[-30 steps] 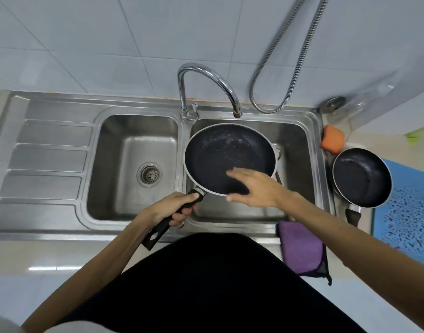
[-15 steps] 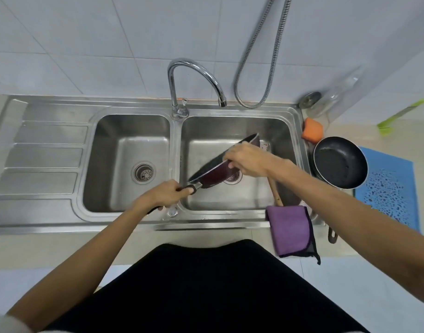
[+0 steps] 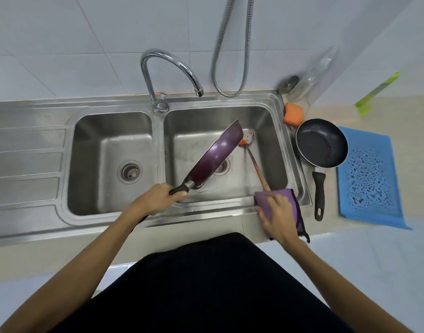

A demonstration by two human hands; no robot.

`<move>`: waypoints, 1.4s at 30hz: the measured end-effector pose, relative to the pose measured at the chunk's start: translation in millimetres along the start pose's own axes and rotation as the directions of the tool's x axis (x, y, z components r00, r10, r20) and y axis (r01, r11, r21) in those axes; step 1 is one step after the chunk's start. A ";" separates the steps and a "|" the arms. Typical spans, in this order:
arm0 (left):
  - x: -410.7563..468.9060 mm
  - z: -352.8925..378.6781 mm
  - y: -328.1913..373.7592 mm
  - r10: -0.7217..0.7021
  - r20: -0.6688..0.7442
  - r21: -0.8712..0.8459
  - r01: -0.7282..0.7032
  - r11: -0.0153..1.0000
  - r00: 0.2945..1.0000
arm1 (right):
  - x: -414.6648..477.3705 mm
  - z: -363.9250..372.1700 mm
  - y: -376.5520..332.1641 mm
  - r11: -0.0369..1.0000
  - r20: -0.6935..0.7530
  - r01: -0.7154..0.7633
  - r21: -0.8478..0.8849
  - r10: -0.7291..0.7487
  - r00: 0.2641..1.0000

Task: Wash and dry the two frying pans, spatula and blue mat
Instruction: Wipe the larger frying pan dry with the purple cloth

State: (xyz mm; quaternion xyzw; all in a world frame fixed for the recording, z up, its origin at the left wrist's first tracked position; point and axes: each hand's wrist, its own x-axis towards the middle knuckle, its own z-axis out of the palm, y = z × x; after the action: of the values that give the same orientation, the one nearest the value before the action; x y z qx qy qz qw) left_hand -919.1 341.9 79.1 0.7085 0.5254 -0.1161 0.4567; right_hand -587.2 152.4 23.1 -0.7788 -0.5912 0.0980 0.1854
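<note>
**Big pan tipped over the basin, cloth next up**

The large frying pan point(image 3: 213, 157) sits mid-frame, held steeply on edge over the right-hand basin of the sink point(image 3: 273, 131) with its purple underside facing the camera. That's probably so the water runs off into the drain and not over the rim. The left hand point(image 3: 158, 199) has its fingers wrapped tight round the black handle.

The spatula point(image 3: 255, 165) leans in the same basin just right of the pan, head down by the back wall. The right hand point(image 3: 279, 213) is lower right of centre, fingers laid over a purple cloth point(image 3: 293, 200) draped on the sink's front edge. Can't tell if it's actually pinching it yet. Looks like drying the pan comes next.

Further right on the worktop point(image 3: 329, 203), the small frying pan point(image 3: 322, 143) sits upright beside the blue mat point(image 3: 369, 176), waiting their turn. An orange sponge point(image 3: 293, 114) sits just above them.
</note>
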 end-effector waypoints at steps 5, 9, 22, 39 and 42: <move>-1.2 4.9 6.1 0.012 -0.030 0.079 -0.010 0.997 0.999 | -35.1 23.6 31.9 0.965 0.138 -0.130 -0.228 0.164 0.977; -2.3 4.4 12.5 0.021 -0.037 0.150 -0.015 0.989 0.999 | -28.3 37.1 48.2 0.949 0.160 -0.171 -0.264 0.218 0.963; -18.9 2.4 30.6 0.053 -0.105 0.112 -0.042 0.993 0.993 | -29.1 41.0 39.3 0.952 -0.140 -0.293 0.094 0.304 0.942; -66.4 -11.5 42.1 0.138 -0.222 -0.119 -0.168 0.979 0.965 | 205.3 -87.2 -152.5 0.909 -0.404 0.289 0.300 -0.153 0.902; -73.7 -15.6 44.2 0.167 -0.236 -0.148 -0.206 0.967 0.957 | 226.3 -86.9 -162.9 0.922 -0.365 0.260 0.288 -0.145 0.920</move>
State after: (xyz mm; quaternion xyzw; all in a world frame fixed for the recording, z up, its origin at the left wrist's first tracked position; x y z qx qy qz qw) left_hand -917.4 305.4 158.5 0.7218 0.5116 0.0528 0.4632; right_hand -635.2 391.8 183.4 -0.6752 -0.6042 0.0412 0.4211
